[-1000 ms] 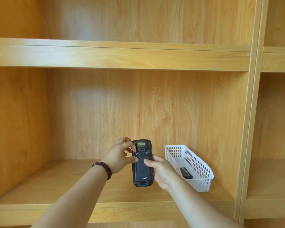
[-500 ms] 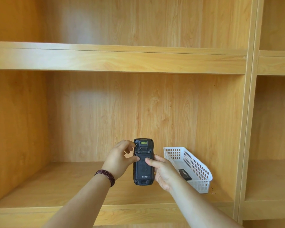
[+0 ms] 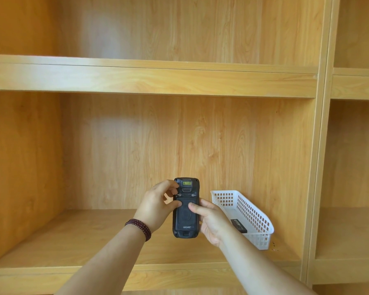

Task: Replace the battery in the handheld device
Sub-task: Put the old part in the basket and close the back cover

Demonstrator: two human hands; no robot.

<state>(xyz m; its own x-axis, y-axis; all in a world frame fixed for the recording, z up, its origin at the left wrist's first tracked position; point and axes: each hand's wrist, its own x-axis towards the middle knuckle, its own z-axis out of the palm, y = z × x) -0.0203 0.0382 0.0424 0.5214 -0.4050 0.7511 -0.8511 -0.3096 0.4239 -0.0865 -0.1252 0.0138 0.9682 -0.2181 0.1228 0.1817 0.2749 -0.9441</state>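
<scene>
Left hand (image 3: 156, 204) clamped on the left edge of the handheld scanner (image 3: 186, 208), beaded bracelet (image 3: 139, 227) at the wrist. Thumb pressed flat on the back cover (image 3: 186, 213), index curled up near the small latch (image 3: 179, 195) at the top-left of the cover. So closed around the unit, nothing else in it.

Scanner held upright in mid-air above the shelf (image 3: 77, 235), back facing the cam, yellow-green label by the top, "urovo" printed low on the cover. Cover looks seated, so prob at the unlatch step, battery swap not started afaict.

Handling guess: rigid rubberised shell, chunky, moderately heavy for its size, decent grip on the sides, not fragile-looking. Best hold = long side edges, palm behind, thumbs kept free for the two latches at the top corners of the cover. Cover prob thin plastic w/ tabs, so lift from the latch end and no prying hard.

Right hand (image 3: 211, 222) wrapped round the right edge and lower half, thumb tip resting on the cover, other digits hidden behind, so also closed on the scanner.

Just right of that, white plastic basket (image 3: 254, 211) sitting on the shelf, flat black battery (image 3: 239, 225) lying inside, likely the spare. Light, stiff, easy pinch by the long edges.
</scene>
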